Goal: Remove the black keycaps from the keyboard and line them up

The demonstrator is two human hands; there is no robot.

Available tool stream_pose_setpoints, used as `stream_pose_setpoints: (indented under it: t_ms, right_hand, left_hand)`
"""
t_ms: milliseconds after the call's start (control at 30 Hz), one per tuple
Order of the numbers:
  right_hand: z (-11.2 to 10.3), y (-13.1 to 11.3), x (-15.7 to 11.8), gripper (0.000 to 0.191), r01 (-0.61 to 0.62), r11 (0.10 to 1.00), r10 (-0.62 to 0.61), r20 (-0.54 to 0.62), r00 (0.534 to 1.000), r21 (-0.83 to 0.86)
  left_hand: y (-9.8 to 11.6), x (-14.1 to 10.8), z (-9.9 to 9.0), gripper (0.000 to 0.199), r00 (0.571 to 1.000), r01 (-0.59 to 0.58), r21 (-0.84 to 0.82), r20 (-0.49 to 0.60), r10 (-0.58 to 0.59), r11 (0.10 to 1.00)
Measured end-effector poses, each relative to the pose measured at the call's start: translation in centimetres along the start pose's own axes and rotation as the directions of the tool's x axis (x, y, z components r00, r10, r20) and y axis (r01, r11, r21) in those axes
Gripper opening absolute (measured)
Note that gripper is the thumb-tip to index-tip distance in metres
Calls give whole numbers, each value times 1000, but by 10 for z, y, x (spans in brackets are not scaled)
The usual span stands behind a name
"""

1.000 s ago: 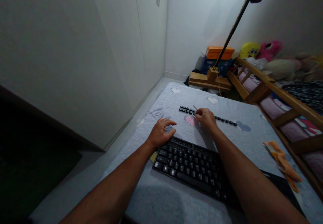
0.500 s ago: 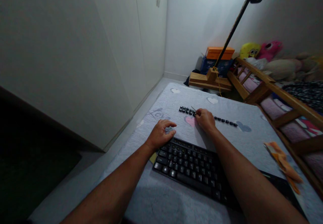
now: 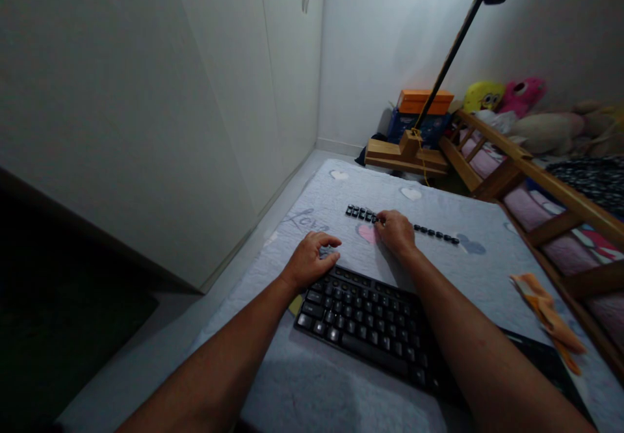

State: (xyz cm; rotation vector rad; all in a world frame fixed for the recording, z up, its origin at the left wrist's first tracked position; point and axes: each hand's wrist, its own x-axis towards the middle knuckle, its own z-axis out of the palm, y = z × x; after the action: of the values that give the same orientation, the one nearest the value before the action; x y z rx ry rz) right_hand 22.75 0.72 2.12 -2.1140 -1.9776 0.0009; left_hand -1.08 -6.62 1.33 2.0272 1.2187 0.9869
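A black keyboard [image 3: 370, 322] lies on the pale bedspread, with some of its top row without keycaps. My left hand [image 3: 312, 261] rests at its upper left corner, fingers and thumb apart, holding nothing. Beyond the keyboard, loose black keycaps [image 3: 355, 212] are lined up on the cloth, and more of them [image 3: 435, 233] continue to the right. My right hand [image 3: 396, 230] is over the middle of this line, fingertips pinched together at the keycaps. What is between those fingertips is too small to make out. My right forearm crosses above the keyboard's right part.
An orange cloth [image 3: 548, 313] lies on the bedspread at the right. A wooden bed rail [image 3: 531, 166] runs along the right side, with soft toys behind it. A wooden stand [image 3: 407, 153] with a tilted pole is at the far edge. White cabinet doors [image 3: 234, 95] rise at left.
My right hand has shifted very slightly left along the keycaps, and the thin thing that stuck up by its fingertips is now lower. My left hand stays where it was.
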Motion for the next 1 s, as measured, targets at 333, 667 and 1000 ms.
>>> stream_pose_setpoints:
  t_ms: [333,667,1000]
  right_hand:
    - [0,-4,0,24,-20,1000,20,7,1000,-6]
    - [1,-4,0,24,-30,999,30,-1,1000,21]
    - [2,-2,0,23,-42,999,43,-6,999,27]
  left_hand:
    - [1,0,0,21,1000,-3,-10,10,3,1000]
    - [0,0,0,20,1000,3,-20,10,-3,1000]
    - [2,0,-1,21,1000,19,-26,25,-19,999]
